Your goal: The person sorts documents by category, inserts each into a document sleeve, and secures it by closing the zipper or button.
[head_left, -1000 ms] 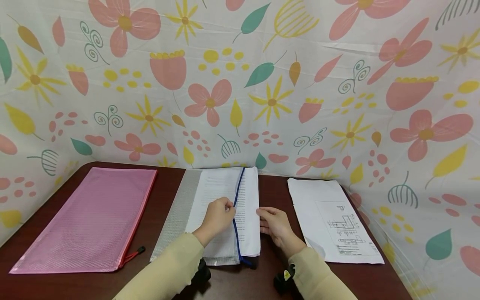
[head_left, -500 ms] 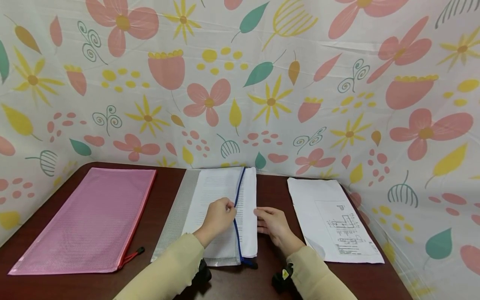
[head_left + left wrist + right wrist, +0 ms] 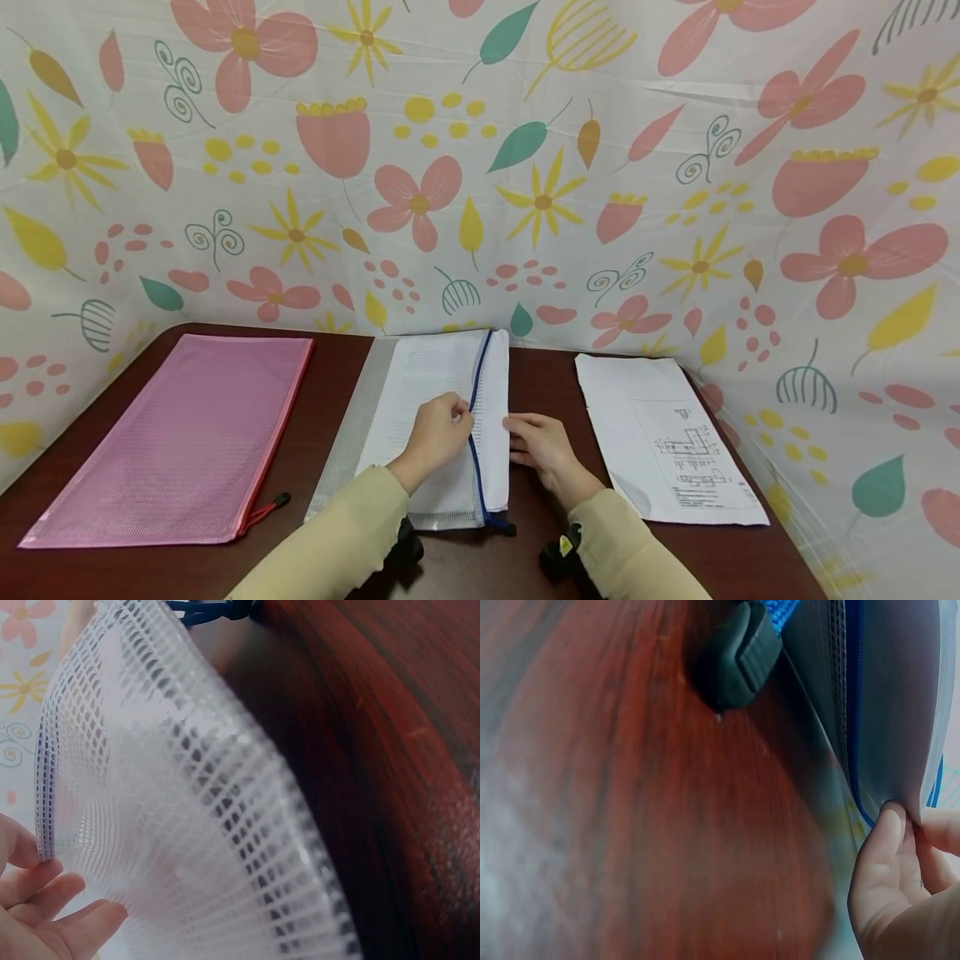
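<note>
A clear mesh zipper pouch (image 3: 347,446) with a blue zipper (image 3: 477,379) along its right side lies mid-table. A stack of white paper (image 3: 495,375) sits mostly inside it, its right strip sticking out past the zipper. My left hand (image 3: 437,429) pinches the pouch's opening edge and holds it up; the left wrist view shows the mesh (image 3: 165,787) bowed away from the fingers (image 3: 64,889). With thumb and fingers, my right hand (image 3: 546,450) pinches the outer edge of the papers (image 3: 904,697). A black zipper pull (image 3: 739,660) hangs at the pouch's near corner.
On the left lies a pink mesh zipper pouch (image 3: 180,433) with a red zipper edge. Another sheaf of paper (image 3: 637,400), printed with a drawing, lies at right. A floral curtain (image 3: 480,167) rises behind the dark wooden table (image 3: 330,400).
The papers have slid a little left, deeper into the pouch, and my right hand has moved left with them. My left hand stays at the zipper edge.
</note>
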`<control>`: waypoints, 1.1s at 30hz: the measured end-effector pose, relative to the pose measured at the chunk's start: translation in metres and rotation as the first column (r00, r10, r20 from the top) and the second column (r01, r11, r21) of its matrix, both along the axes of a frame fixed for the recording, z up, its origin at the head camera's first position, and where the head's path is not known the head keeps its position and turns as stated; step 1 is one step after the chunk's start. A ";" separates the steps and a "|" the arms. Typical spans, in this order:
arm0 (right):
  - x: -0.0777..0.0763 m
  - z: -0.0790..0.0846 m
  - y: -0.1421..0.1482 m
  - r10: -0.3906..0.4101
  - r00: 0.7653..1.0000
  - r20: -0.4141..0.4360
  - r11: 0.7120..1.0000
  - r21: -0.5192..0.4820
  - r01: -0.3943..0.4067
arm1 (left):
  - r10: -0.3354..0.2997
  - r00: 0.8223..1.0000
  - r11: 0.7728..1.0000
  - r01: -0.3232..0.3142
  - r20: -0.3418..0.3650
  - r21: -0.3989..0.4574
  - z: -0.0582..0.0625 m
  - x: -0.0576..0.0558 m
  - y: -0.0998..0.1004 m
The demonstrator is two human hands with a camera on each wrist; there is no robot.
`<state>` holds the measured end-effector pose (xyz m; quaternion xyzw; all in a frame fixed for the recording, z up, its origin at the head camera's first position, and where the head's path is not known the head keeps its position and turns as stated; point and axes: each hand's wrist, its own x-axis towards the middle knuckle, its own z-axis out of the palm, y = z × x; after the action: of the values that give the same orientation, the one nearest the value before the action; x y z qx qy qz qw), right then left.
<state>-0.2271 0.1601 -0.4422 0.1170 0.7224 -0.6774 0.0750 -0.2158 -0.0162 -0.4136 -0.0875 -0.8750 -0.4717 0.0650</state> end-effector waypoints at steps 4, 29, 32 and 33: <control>-0.001 0.001 -0.003 -0.009 1.000 -0.003 1.000 0.006 0.009 | -0.003 1.000 1.000 0.003 -0.007 0.011 0.001 0.000 0.000; -0.004 0.008 -0.007 -0.020 1.000 -0.009 0.998 0.052 0.020 | -0.030 0.999 0.999 0.032 -0.045 0.042 -0.001 0.002 0.001; -0.004 0.010 -0.006 -0.009 1.000 -0.013 0.999 0.051 0.010 | -0.045 0.997 0.998 0.047 -0.061 0.034 -0.002 0.002 0.001; -0.003 0.011 -0.006 -0.005 1.000 -0.012 0.999 0.051 0.005 | -0.050 0.996 0.998 0.052 -0.068 0.033 -0.003 0.002 0.001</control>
<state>-0.2306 0.1537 -0.4315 0.1165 0.7395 -0.6598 0.0659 -0.2136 -0.0154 -0.4161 -0.1245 -0.8616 -0.4849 0.0839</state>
